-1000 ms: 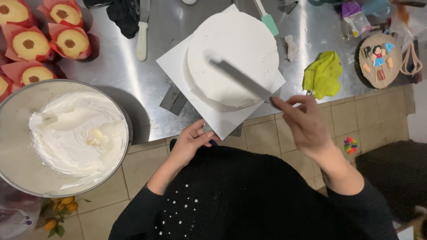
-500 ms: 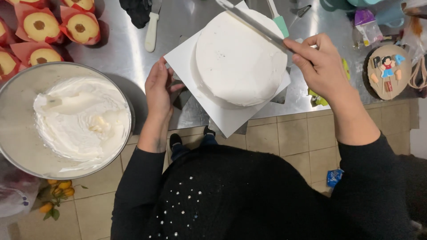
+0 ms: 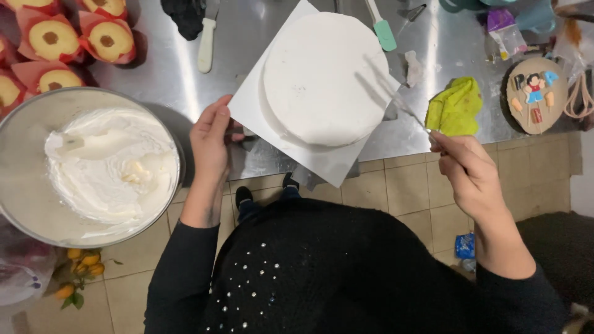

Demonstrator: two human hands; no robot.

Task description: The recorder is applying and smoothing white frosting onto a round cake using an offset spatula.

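White-frosted round cake [image 3: 325, 77] sits on its square board [image 3: 334, 164] at the steel counter's [image 3: 161, 86] front edge; my left hand [image 3: 210, 139] grips the board's left edge, my right hand [image 3: 467, 170] pinches the long palette knife [image 3: 396, 96] over the cake's right side, mid-smoothing; next, I judge, a level blade.

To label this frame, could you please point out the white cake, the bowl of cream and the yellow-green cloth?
White cake [image 3: 325, 77], head view, middle of its flat top.
Bowl of cream [image 3: 13, 139], head view, bare metal wall at left.
Yellow-green cloth [image 3: 456, 106], head view, centre of the crumpled fabric.
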